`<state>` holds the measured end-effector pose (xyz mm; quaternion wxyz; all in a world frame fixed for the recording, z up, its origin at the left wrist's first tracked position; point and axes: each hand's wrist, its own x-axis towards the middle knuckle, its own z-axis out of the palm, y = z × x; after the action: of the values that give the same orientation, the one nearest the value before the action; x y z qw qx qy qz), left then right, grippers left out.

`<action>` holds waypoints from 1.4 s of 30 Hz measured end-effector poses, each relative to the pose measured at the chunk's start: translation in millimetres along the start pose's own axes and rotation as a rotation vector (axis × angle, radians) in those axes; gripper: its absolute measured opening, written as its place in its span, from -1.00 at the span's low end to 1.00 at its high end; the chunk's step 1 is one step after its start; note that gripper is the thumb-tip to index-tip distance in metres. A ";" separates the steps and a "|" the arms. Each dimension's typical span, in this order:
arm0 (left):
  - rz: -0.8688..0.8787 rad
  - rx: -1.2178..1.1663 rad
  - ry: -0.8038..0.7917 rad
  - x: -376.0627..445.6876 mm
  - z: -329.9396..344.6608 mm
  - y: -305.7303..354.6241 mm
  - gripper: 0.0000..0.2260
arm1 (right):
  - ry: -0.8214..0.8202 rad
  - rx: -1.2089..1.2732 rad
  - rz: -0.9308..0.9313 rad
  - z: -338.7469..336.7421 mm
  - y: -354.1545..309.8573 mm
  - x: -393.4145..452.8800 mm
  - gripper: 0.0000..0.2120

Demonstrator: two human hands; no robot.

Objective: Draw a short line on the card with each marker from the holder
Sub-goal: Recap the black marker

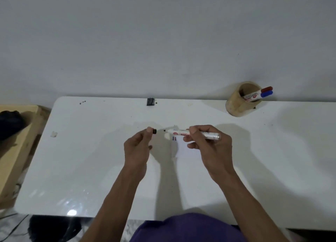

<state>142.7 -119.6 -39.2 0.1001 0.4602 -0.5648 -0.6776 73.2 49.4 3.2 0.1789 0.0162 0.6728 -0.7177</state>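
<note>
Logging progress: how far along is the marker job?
Done: the card shows three short lines, and the red marker and blue marker stand capped in the holder. In hand: right hand holds the uncapped black marker; left hand holds its cap. Left: recap and return it.

From my seat I see two bare forearms, no sleeves reaching the wrists, and both hands (138,147) without rings or a watch. A purple garment (187,227), probably a shirt, fills the bottom edge.
</note>
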 end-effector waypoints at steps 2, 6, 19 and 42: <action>-0.094 -0.181 -0.062 -15.4 -2.6 8.2 -0.79 | -0.004 -0.021 -0.057 5.7 -5.9 -12.1 -0.91; -0.156 -0.331 -0.143 -37.5 -12.6 12.6 -0.78 | -0.012 -0.062 -0.124 15.6 -11.4 -32.8 -0.91; -0.064 -0.206 -0.302 -68.9 -43.9 4.1 -0.76 | 0.069 -0.017 -0.090 31.1 3.5 -81.6 -0.90; 0.181 -0.063 -0.271 -63.4 54.5 32.8 -0.88 | 0.270 -0.256 -0.224 -60.7 -11.9 -26.5 -0.54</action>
<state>125.2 -52.6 17.9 0.0982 0.3085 -0.5909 -0.7389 81.5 114.9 15.9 0.0069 0.0145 0.7739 -0.6331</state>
